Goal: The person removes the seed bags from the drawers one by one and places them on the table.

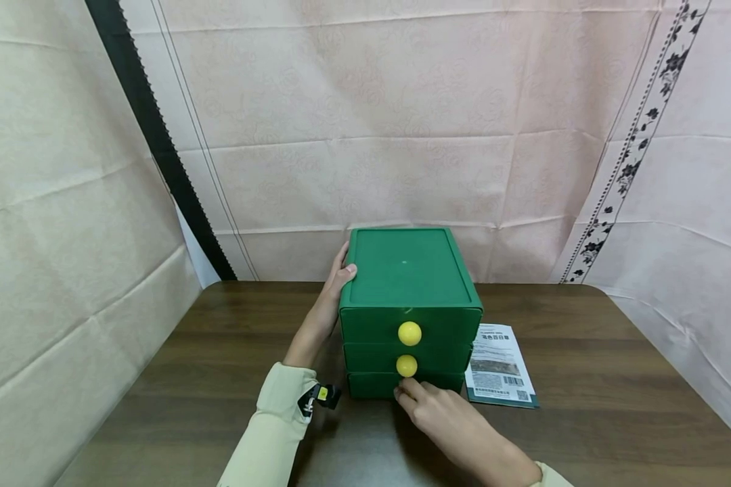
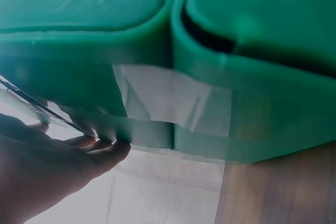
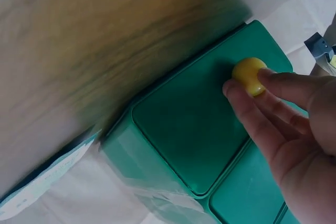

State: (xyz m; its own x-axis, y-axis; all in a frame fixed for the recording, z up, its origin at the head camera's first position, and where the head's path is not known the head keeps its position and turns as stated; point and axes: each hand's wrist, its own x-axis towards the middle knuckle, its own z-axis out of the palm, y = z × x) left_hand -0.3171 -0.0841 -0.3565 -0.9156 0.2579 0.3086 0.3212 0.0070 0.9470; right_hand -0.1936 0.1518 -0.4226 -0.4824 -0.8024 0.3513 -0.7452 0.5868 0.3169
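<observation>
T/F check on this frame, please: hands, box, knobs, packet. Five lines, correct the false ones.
1. The right hand pinches the bottom knob. True.
2. The left hand is on the front of the box. False: it is against the left side.
3. The packet lies on top of the box. False: it lies on the table, right of the box.
4. The top knob is yellow. True.
5. The middle knob is above the top knob. False: it is below.

I saw the boxy green plastic drawer unit (image 1: 405,303) on the brown wooden table (image 1: 183,385), the pale cloth curtain (image 1: 378,115) behind it. Just to its right lay the flat rectangular white-and-green printed packet (image 1: 499,366).
</observation>
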